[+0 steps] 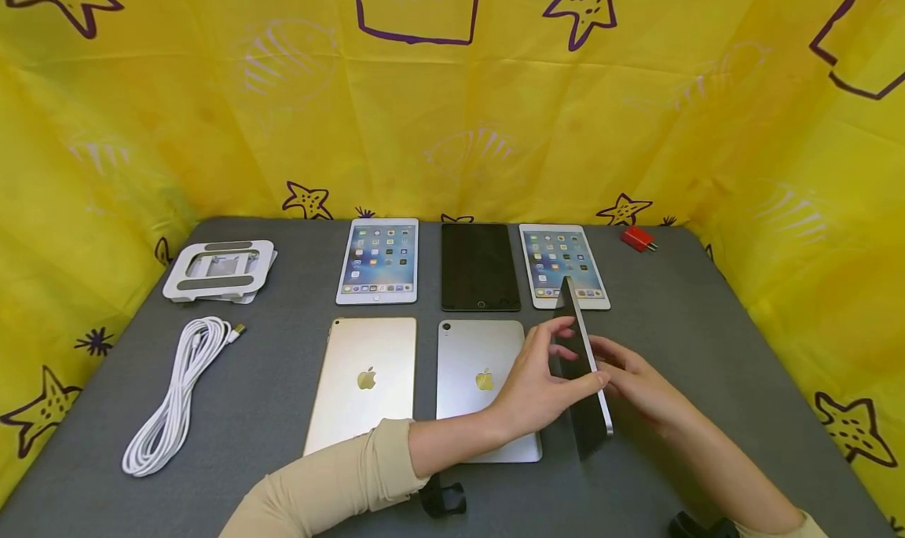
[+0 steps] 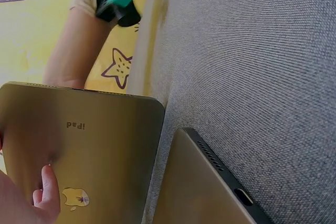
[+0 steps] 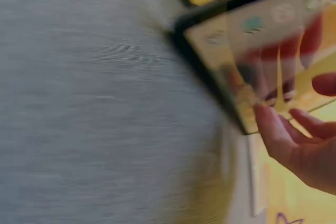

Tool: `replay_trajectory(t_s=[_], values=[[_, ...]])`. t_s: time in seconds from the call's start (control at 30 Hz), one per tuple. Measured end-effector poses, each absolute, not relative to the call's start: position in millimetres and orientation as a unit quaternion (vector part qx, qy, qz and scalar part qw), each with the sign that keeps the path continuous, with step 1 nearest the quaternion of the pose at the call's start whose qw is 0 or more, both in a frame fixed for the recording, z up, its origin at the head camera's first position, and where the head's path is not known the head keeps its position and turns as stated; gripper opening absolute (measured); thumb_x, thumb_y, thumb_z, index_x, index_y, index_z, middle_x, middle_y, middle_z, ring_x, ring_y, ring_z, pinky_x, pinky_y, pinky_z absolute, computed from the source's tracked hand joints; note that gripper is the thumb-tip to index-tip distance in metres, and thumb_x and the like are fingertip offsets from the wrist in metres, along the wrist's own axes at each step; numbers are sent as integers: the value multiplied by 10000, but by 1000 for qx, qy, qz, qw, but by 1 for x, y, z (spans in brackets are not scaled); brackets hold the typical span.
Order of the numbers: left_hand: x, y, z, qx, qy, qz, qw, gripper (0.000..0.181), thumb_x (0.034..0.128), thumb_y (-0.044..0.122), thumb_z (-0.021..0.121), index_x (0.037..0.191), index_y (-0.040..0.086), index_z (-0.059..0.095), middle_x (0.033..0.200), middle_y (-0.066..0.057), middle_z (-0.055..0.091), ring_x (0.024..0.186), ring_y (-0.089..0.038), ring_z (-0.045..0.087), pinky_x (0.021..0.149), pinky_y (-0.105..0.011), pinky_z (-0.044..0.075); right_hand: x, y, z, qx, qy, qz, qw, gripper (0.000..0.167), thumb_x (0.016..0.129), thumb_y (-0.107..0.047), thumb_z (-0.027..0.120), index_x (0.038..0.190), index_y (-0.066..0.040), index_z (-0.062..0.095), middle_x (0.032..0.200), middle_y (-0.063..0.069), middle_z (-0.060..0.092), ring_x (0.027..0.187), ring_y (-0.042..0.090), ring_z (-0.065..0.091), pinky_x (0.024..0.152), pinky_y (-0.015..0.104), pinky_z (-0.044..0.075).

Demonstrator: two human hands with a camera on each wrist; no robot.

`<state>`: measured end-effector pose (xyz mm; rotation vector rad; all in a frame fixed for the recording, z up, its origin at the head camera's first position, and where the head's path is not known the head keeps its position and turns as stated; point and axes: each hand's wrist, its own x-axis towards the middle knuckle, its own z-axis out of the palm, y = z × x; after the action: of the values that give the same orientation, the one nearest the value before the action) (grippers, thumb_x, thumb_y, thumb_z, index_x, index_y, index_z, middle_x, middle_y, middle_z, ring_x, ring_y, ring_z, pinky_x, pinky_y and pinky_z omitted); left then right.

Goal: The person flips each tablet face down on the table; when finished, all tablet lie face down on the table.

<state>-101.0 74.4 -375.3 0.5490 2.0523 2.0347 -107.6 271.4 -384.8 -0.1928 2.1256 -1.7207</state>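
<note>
A tablet [image 1: 587,412] is held up on edge, right of the middle, its lower corner near the table. My left hand [image 1: 533,381] grips it, fingers on its back and thumb over the near edge. That back, marked iPad with a fruit logo, faces the left wrist view [image 2: 121,161]. From the other side my right hand [image 1: 639,385] holds it by the edge with bent fingers; the right wrist view [image 3: 304,145] shows them against the glossy, reflecting screen. Beside my left forearm a silver tablet [image 1: 467,349] lies back up, partly covered by that arm.
A gold tablet [image 1: 368,349] lies back up. Behind are a lit white tablet [image 1: 378,259], a black one [image 1: 481,267] and another lit white one [image 1: 558,251]. A folding stand [image 1: 219,267] and coiled white cable [image 1: 173,397] lie left; a red charger plug [image 1: 639,238] back right.
</note>
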Motion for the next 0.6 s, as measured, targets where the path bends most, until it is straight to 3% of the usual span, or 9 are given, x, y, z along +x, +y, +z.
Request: replay_trajectory(t_s=[0.2, 0.4, 0.6], values=[[-100, 75, -375, 176, 699, 685, 108, 719, 825, 252, 768, 1427, 149, 390, 1291, -4, 446, 1043, -59, 530, 791, -202, 517, -128, 263, -359, -45, 789, -607, 79, 510, 1027, -300, 499, 1432, 1, 429, 1446, 142, 425, 1121, 69, 563, 916, 236, 492], [-100, 77, -377, 172, 706, 678, 110, 729, 829, 282, 767, 1434, 145, 385, 1285, 1, 448, 1034, -55, 534, 794, -196, 513, -144, 254, -348, -46, 797, -601, 38, 528, 1009, -330, 532, 1431, -24, 447, 1441, 133, 446, 1167, 106, 531, 971, 274, 468], [-101, 79, -378, 172, 700, 683, 117, 705, 837, 283, 761, 1423, 165, 388, 1288, -8, 446, 1033, -49, 527, 788, -194, 515, -152, 247, -346, -61, 809, -583, 50, 539, 997, -295, 557, 1466, -70, 413, 1499, 120, 393, 1333, 294, 395, 1093, 526, 311]])
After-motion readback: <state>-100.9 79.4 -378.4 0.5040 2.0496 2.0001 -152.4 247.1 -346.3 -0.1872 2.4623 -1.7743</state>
